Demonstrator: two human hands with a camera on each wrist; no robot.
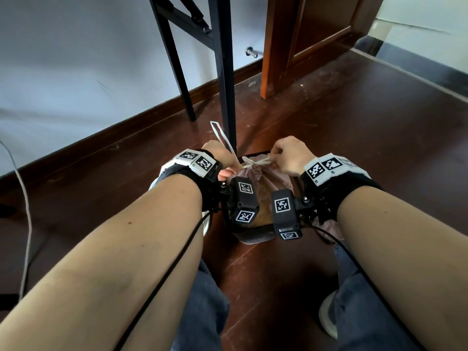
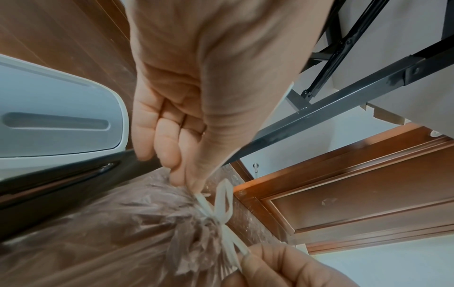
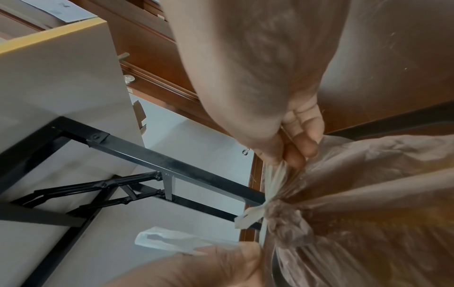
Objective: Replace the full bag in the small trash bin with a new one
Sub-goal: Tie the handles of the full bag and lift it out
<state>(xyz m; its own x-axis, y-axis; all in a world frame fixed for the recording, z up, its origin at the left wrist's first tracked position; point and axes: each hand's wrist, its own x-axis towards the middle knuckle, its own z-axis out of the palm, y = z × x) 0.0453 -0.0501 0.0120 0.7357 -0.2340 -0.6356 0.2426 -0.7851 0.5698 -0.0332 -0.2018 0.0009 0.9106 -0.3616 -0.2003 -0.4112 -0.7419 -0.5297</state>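
The full brownish translucent bag (image 1: 255, 177) sits in the small black bin (image 1: 253, 238) on the floor between my knees. Its mouth is gathered shut under a knot of the white drawstring (image 1: 253, 162). My left hand (image 1: 231, 168) pinches one end of the string, and a long loop rises from it past the table leg. My right hand (image 1: 274, 162) pinches the other end beside the knot. The left wrist view has the left fingertips (image 2: 186, 174) at the string (image 2: 221, 211) above the bunched bag (image 2: 123, 233). The right wrist view shows my right fingertips (image 3: 292, 155) gripping string and bag plastic (image 3: 368, 194).
A black table leg (image 1: 225, 72) stands just behind the bin, with a second leg (image 1: 182, 79) further left. A white lid-like object (image 2: 61, 120) lies at the bin's left. A brown door frame (image 1: 273, 46) is at the back right, and a cable (image 1: 25, 198) runs along the floor at left.
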